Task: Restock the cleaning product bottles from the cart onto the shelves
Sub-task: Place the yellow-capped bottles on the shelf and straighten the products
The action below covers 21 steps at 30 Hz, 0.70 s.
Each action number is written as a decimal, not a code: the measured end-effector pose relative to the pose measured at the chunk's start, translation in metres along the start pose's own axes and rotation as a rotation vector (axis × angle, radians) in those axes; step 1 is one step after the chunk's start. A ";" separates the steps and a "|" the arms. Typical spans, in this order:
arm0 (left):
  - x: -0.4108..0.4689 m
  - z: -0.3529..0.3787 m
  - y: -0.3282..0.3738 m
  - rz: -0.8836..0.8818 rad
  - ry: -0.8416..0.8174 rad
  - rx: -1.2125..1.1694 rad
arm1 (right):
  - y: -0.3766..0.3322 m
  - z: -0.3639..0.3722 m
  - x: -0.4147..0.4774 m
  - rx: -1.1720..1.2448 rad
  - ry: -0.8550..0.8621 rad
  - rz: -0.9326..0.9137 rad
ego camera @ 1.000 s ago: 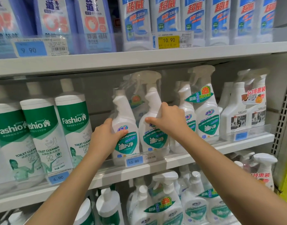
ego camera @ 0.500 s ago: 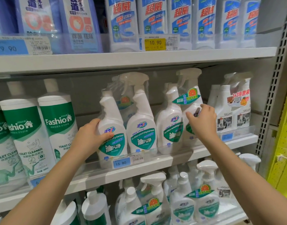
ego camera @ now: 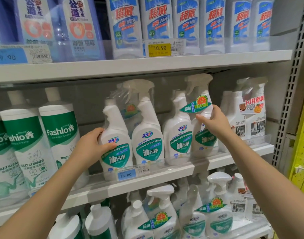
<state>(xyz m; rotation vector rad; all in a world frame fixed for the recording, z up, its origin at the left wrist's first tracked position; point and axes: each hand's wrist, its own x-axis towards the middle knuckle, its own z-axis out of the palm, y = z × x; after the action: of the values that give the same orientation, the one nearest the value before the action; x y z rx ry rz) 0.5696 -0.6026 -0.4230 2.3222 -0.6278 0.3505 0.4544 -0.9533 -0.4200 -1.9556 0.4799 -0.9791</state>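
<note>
Fingers (ego camera: 97,131) of left hand (ego camera: 91,147) curled round white refill bottle (ego camera: 116,131) of shrink-wrapped cleaner pair, thumb laid across label. Right hand (ego camera: 215,122) clasped on trigger spray bottle (ego camera: 198,90) of second pair, just beside orange-slice tag (ego camera: 197,104). Both pairs stood upright on middle shelf (ego camera: 165,178), behind clear lip, near 15.80 price tag (ego camera: 126,174). Fashio toilet cleaner bottles (ego camera: 60,135) ranged just left.

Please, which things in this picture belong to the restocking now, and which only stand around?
Belonging to the job: left hand, gripping the left twin pack of spray bottles; right hand, holding the right twin pack; middle shelf.
Just standing around: Fashio toilet cleaner bottles; blue-label bottles above; 15.80 price tag.
</note>
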 end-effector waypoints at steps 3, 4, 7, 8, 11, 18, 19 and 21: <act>-0.002 0.000 0.001 -0.004 0.002 -0.014 | 0.001 0.001 0.000 -0.047 0.017 -0.003; -0.003 0.001 0.002 -0.007 0.007 -0.010 | 0.001 0.001 0.000 -0.059 0.016 0.004; -0.010 0.003 0.005 -0.017 0.030 0.021 | 0.001 0.003 -0.002 -0.041 0.016 0.027; -0.012 0.006 0.006 -0.017 0.036 0.028 | 0.002 0.004 -0.003 -0.028 0.028 0.025; -0.015 0.014 0.010 -0.034 0.039 0.001 | 0.006 0.007 -0.005 -0.028 0.067 0.009; -0.015 0.025 0.012 -0.043 0.132 0.039 | 0.009 0.016 -0.015 -0.213 0.162 -0.022; -0.016 0.025 0.014 -0.041 0.140 0.037 | 0.007 0.019 -0.018 -0.255 0.187 -0.038; -0.018 0.025 0.018 -0.018 0.169 0.034 | 0.001 0.026 -0.027 -0.313 0.230 -0.098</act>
<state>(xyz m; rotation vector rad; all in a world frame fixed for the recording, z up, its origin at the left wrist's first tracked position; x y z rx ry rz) 0.5469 -0.6252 -0.4376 2.2987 -0.5211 0.5461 0.4582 -0.9226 -0.4410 -2.1694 0.7075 -1.2619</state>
